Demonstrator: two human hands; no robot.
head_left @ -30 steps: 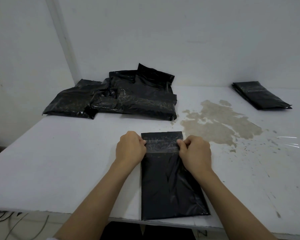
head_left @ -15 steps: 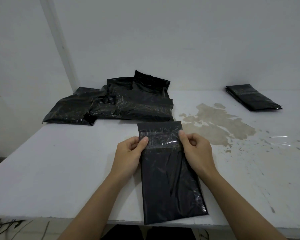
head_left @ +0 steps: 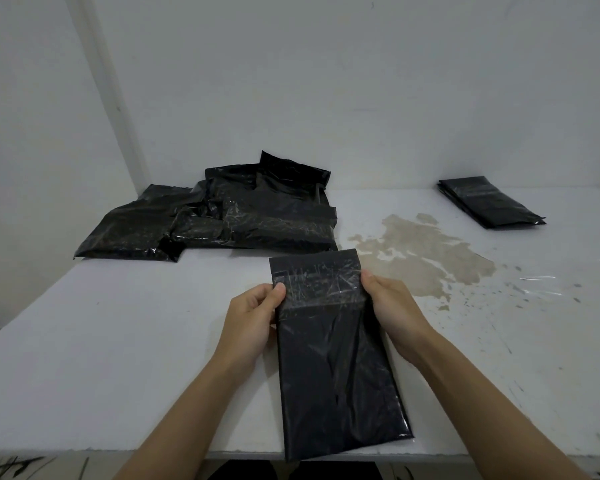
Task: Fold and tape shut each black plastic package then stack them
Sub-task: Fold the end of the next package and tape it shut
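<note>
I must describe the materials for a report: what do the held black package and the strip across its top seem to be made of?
Flat black package: apparently thin, glossy plastic film; it wrinkles and glints. Clear strip: probably transparent adhesive tape, shiny, the black showing through.

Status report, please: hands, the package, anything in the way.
Left hand and right hand grip the taped package by its side edges. Flap folded, clear tape across it. Nothing blocking the way to the far-right stack.
</note>
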